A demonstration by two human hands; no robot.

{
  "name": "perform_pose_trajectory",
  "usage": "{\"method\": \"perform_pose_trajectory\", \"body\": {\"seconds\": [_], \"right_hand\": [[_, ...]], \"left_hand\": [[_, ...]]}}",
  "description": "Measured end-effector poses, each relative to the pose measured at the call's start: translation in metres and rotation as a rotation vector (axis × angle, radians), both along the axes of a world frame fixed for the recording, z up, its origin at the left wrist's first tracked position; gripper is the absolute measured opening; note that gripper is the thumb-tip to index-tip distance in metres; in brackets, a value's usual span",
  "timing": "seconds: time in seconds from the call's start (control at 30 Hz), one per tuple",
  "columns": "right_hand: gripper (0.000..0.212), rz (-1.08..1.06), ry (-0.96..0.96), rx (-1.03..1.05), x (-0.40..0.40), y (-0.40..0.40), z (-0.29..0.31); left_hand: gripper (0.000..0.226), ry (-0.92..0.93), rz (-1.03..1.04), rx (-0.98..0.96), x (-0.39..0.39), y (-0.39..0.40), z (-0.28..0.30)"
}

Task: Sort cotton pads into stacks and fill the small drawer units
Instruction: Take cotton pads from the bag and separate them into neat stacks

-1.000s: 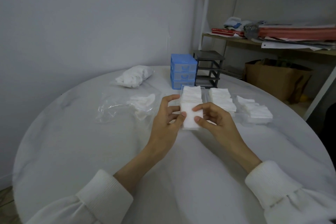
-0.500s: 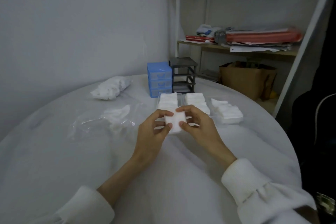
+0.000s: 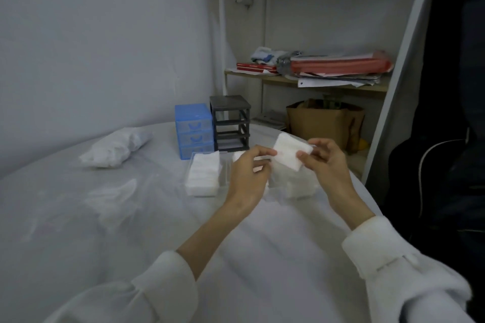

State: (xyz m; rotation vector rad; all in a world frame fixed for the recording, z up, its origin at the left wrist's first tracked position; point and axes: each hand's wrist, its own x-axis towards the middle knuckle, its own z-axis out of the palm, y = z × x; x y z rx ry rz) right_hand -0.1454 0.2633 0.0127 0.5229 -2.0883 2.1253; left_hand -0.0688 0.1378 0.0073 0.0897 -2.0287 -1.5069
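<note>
A: Above the counter (image 3: 78, 217), what do the hands have?

B: Both hold one bundle of cotton pads (image 3: 291, 153), raised over the far stacks. The right hand (image 3: 326, 165) pinches its right edge between thumb and curled fingers; the left hand (image 3: 248, 173) has thumb and fingers curled round its left edge.

A: And the rest of the pads?

B: One stack of pads (image 3: 203, 174) lies in a clear tray to the left of the left hand. Another stack (image 3: 296, 186) sits just below the raised bundle, partly hidden by the hands. A full bag of pads (image 3: 115, 149) lies farther left, near the wall, and a flattened clear bag (image 3: 112, 196) with a few pads in it lies nearer.

A: Where are the drawer units?

B: At the far edge of the counter. The blue drawer unit (image 3: 194, 130) has all three drawers pushed in. The black drawer unit (image 3: 231, 123) stands touching it on the right, its frame showing open slots.

A: Behind that?

B: A shelf (image 3: 315, 84) with red folders and papers, and a brown paper bag (image 3: 325, 123) beneath it.
</note>
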Motion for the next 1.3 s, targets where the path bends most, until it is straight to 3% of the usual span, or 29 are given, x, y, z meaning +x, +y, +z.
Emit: {"method": "perform_pose_trajectory", "body": {"seconds": [0.3, 0.63, 0.77, 1.03, 1.3], "right_hand": [[0.02, 0.031, 0.001, 0.205, -0.069, -0.007, -0.004], [0.012, -0.025, 0.073, 0.385, -0.079, -0.019, -0.017], [0.009, -0.034, 0.197, 0.483, -0.082, -0.018, -0.019], [0.025, -0.009, 0.543, 0.754, -0.066, -0.012, -0.018], [0.045, 0.208, 0.428, 1.273, -0.052, -0.01, -0.016]], "left_hand": [[0.033, -0.029, 0.138, -0.359, -0.033, -0.017, -0.001], [0.037, -0.119, 0.084, -0.682, -0.045, -0.017, -0.012], [0.039, -0.197, 0.079, -0.837, -0.048, -0.015, -0.017], [0.044, -0.325, 0.07, -1.008, -0.045, -0.01, -0.02], [0.051, -0.459, 0.092, -1.261, -0.041, -0.006, -0.021]]}}
